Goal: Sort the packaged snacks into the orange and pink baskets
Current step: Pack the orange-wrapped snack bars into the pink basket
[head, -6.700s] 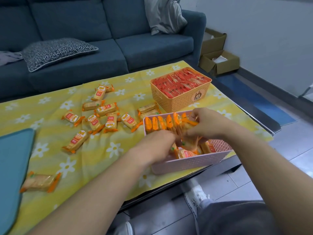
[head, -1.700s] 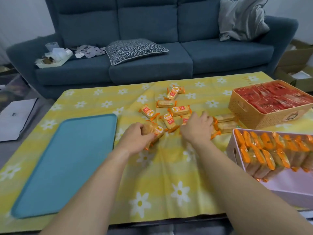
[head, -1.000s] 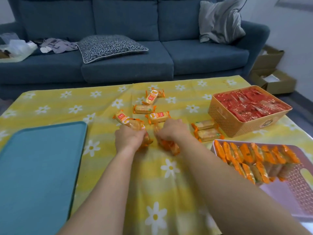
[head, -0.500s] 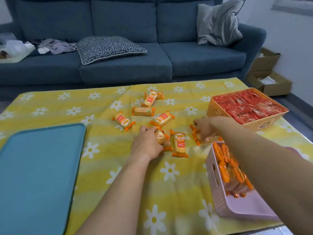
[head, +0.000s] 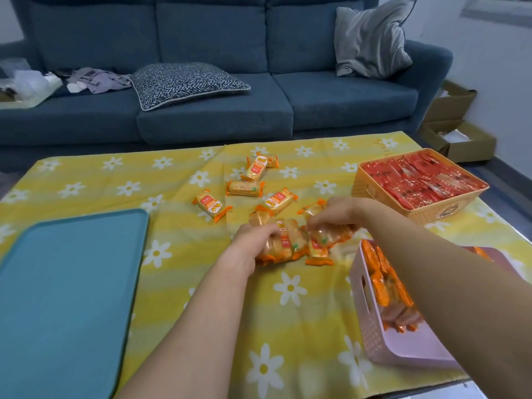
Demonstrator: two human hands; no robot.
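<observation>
Several orange-wrapped snack packs lie on the yellow flowered tablecloth [head: 288, 312]. My left hand [head: 253, 240] is closed on a bunch of these packs [head: 285, 246] at the table's middle. My right hand [head: 334, 214] grips more packs [head: 325, 236] right beside it, so the two bunches touch. Loose packs [head: 211, 205] lie just beyond the hands. The pink basket [head: 371, 321] at the near right holds a row of orange packs and is partly hidden by my right forearm. The orange basket [head: 374, 185] at the far right is full of red packs.
A large teal tray [head: 63, 298] covers the table's near left. A blue sofa [head: 201, 116] with a patterned cushion and a grey pillow stands behind the table. Cardboard boxes [head: 457, 136] sit on the floor at the far right.
My right hand came back left from beside the orange basket with packs in it and met the left hand. The left hand gathered more packs into its bunch.
</observation>
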